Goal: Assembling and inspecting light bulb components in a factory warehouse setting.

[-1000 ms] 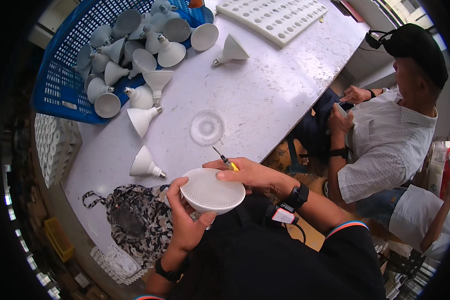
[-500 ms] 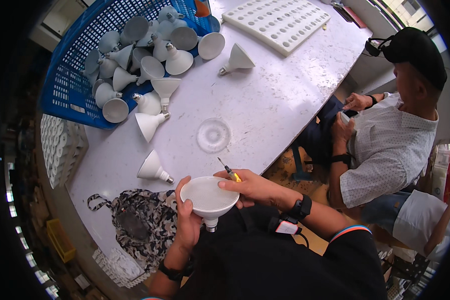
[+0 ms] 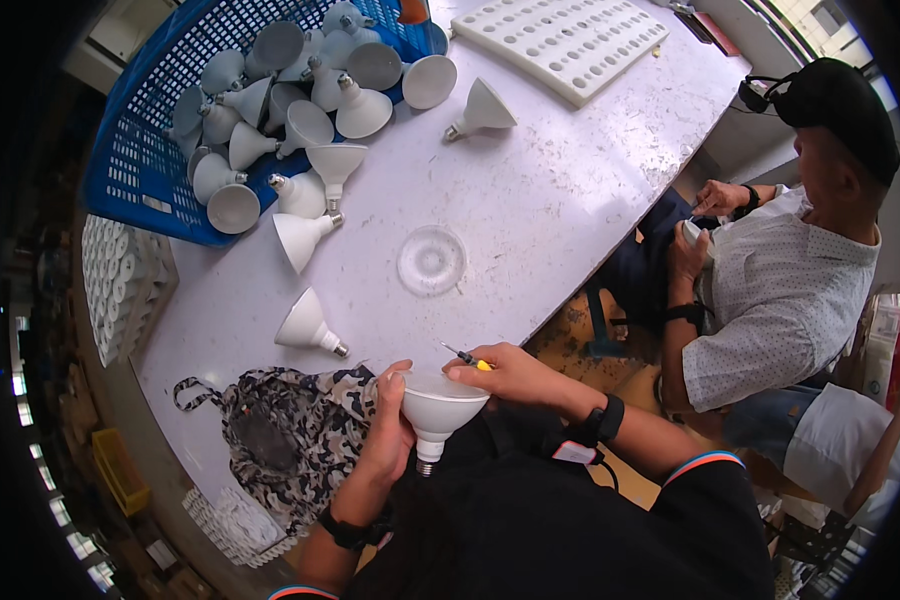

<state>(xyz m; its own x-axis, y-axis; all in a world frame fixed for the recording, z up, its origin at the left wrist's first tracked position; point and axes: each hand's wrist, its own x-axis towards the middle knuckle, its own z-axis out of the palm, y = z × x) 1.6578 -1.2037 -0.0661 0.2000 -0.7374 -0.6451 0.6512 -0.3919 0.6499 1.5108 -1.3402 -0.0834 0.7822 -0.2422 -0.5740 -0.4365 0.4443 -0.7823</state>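
My left hand [image 3: 385, 440] grips a white cone-shaped lamp housing [image 3: 437, 412] by its narrow body, wide mouth up, screw base pointing down. My right hand [image 3: 510, 372] rests on the housing's rim and holds a small screwdriver with a yellow handle [image 3: 467, 357], its tip pointing left over the mouth. A round clear lens disc [image 3: 431, 260] lies flat on the white table [image 3: 550, 180] beyond my hands. One loose housing [image 3: 307, 325] lies on its side to the left.
A blue basket [image 3: 140, 170] at the far left holds several white housings, some spilling onto the table. A white perforated foam tray [image 3: 560, 40] lies at the far end. A camouflage bag [image 3: 280, 440] lies by my left arm. A seated person in a black cap [image 3: 780, 270] is at right.
The housing in my hands has tilted from facing the camera to standing mouth up, seen more from the side. My hands have stayed close to my body; the view shifted slightly.
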